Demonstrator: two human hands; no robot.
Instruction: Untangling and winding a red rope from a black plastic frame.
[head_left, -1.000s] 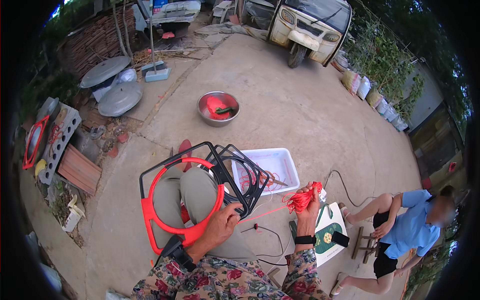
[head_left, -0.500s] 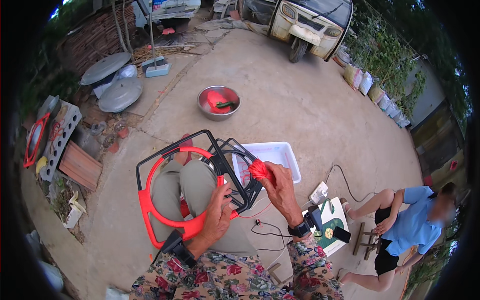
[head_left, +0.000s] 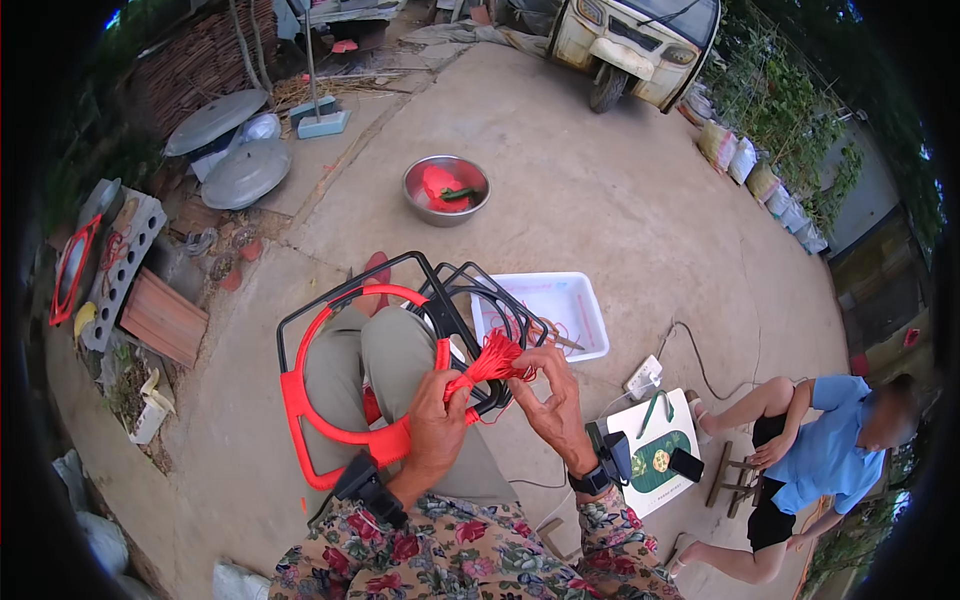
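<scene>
A bundle of red cord (head_left: 490, 362), gathered like a tassel, stretches between my two hands above my lap. My left hand (head_left: 438, 420) is closed on its narrow left end. At the looser right end, the fingers of my right hand (head_left: 556, 400) pinch the strands. Across my knees lies a red and black frame (head_left: 292, 400), with a red ring inside it. More black frames (head_left: 470, 280) are stacked behind it, partly hidden by the cord and my hands. Just beyond is a white plastic tray (head_left: 590, 300) holding red strands and a pointed tool.
A metal basin (head_left: 447, 215) with red and green things stands ahead. To the right are a white power strip (head_left: 643, 376), a white and green box (head_left: 640, 490) bearing a phone (head_left: 686, 464), and a seated person (head_left: 830, 430) in blue. A three-wheeled vehicle (head_left: 640, 50) is parked beyond.
My left hand has left the frame's edge and taken one end of the red cord. My right hand has shifted to the other end, and the bundle now lies sideways between them.
</scene>
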